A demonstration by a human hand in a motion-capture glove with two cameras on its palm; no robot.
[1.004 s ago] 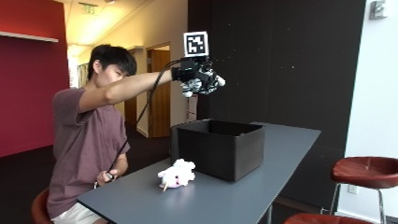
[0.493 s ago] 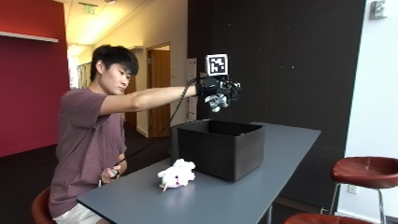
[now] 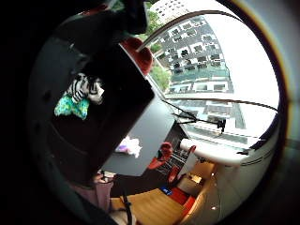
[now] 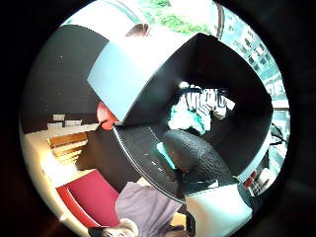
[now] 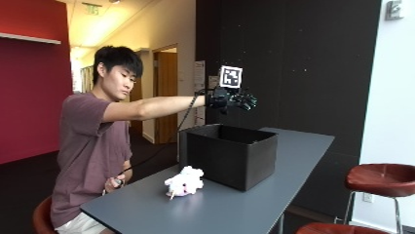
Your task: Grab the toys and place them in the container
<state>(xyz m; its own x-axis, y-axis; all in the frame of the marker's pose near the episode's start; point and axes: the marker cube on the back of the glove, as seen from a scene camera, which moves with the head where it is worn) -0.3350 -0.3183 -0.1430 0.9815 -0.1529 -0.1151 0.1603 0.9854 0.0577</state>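
Note:
My gloved right hand (image 5: 233,101) hovers above the open black container (image 5: 227,158) with its fingers spread and nothing in them. Seen from the palm, a zebra-striped toy (image 3: 84,88) and a teal toy (image 3: 70,107) lie on the bottom of the container (image 3: 122,89). The thumb side palm view shows the same zebra toy (image 4: 202,101) and teal toy (image 4: 185,121), with one gloved finger (image 4: 197,160) hanging over the rim. A white and pink plush toy (image 5: 183,182) lies on the grey table (image 5: 220,209) in front of the container, also visible from the palm (image 3: 129,146).
The person sits at the table's near end, bare left hand (image 5: 115,183) down by the lap. A red stool (image 5: 383,178) stands at the right of the table. A dark wall rises behind the container.
The hand has moved right and down to over the container. It held a black and white toy a second ago; now it holds nothing and the zebra toy lies inside.

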